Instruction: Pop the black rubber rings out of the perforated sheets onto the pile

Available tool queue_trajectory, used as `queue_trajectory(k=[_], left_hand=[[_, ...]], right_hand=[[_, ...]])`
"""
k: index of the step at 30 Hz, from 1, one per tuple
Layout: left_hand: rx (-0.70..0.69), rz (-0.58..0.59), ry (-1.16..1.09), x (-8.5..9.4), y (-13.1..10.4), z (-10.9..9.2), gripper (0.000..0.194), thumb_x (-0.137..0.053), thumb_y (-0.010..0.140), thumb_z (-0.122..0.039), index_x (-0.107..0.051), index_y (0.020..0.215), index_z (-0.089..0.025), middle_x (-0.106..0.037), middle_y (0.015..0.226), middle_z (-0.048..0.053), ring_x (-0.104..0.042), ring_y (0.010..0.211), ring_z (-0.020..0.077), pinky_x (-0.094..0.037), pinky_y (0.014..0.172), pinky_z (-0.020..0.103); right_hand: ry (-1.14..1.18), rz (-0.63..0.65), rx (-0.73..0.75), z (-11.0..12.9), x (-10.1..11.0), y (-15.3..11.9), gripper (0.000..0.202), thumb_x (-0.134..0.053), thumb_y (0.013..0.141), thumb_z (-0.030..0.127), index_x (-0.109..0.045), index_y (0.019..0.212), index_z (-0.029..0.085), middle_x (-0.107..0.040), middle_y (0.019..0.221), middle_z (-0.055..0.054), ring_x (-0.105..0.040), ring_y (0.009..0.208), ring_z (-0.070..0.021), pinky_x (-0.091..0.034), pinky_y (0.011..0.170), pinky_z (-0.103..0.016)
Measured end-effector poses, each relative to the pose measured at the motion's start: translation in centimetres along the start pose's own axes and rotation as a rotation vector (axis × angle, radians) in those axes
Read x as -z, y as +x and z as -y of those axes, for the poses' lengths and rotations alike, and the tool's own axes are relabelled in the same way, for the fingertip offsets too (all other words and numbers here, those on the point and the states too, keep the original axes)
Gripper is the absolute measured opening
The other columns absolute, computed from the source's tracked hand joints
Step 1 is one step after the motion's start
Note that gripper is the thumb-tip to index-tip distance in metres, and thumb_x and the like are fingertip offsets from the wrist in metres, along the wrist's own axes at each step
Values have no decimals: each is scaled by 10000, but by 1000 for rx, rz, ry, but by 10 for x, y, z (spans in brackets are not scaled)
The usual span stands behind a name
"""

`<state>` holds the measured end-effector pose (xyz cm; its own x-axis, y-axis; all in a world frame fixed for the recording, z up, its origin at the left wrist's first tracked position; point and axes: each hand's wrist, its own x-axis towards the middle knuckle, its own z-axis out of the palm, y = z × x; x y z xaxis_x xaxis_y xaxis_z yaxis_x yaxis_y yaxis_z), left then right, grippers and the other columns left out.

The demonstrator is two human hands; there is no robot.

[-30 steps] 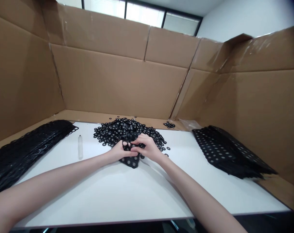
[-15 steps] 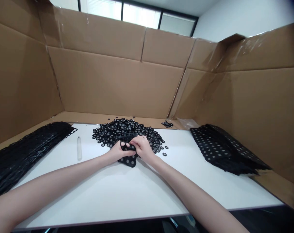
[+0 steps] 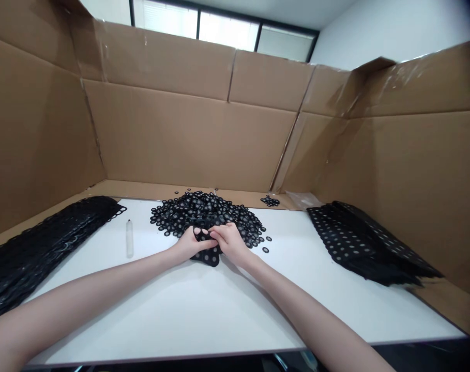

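Observation:
Between my two hands is a black sheet with round grey dots, its lower corner hanging down over the table. My left hand is closed on the sheet's left side, the thumb across its front and fingertips showing at its upper edge. My right hand pinches at the sheet's upper right; what lies between those fingertips is too small to make out. Right behind both hands rises a heap of small black rings with pale centres, partly hidden by them.
On the left lies a long stack of black sheets with holes; beside it is a clear tube with a dark tip. Dotted black sheets lie on the right. A few rings sit at the back. Cardboard walls surround the white table.
The whole view has shifted slightly, scene lower and to the right. My right hand's fingers have moved a little at the sheet's edge; both hands keep their hold.

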<state>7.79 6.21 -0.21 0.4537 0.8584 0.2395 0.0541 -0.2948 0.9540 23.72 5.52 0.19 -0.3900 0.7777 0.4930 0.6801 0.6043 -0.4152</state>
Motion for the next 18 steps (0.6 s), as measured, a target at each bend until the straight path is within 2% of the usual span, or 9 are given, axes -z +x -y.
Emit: queue_trajectory(k=[5,8,10,13,15,18], left_hand=[[-21,26,55,1,-1,2,216,-706,647,-323,-647,638,-115,-618,588,0,-549,594,135,-415,575,225],[3,26,38,1,0,5,231,-725,629,-330,-664,690,-116,-646,630,11,-574,618,147,-430,584,228],[26,-3,-14,2,1,7,245,-735,620,-336,-660,703,-119,-655,651,15,-582,632,148,-436,592,228],[43,-29,-100,3,2,7,252,-738,621,-335,-658,726,-120,-669,695,25,-592,661,152,-447,622,236],[47,-23,-112,3,2,6,249,-744,617,-325,-657,722,-117,-669,691,29,-594,661,155,-448,620,237],[56,-11,-86,3,1,5,250,-756,603,-313,-657,710,-110,-663,664,28,-592,643,153,-443,604,235]], right_hand=[[326,-41,-209,-3,-8,1,339,-408,864,316,-598,630,161,-589,580,7,-492,545,-113,-352,527,-229],[379,-21,-200,-4,-1,3,377,-401,857,346,-534,557,160,-520,528,18,-455,520,-106,-345,513,-224],[396,49,-132,-4,7,5,371,-409,855,367,-557,585,160,-542,563,13,-481,555,-114,-367,537,-226],[461,165,-51,-3,17,5,299,-456,837,386,-643,753,169,-642,750,-12,-564,721,-155,-425,655,-251],[548,200,-73,-5,18,5,291,-488,815,404,-663,843,173,-665,822,-24,-584,787,-176,-442,719,-279],[706,226,-179,-8,15,5,334,-518,781,448,-669,839,156,-666,771,-28,-590,734,-174,-452,700,-291]])
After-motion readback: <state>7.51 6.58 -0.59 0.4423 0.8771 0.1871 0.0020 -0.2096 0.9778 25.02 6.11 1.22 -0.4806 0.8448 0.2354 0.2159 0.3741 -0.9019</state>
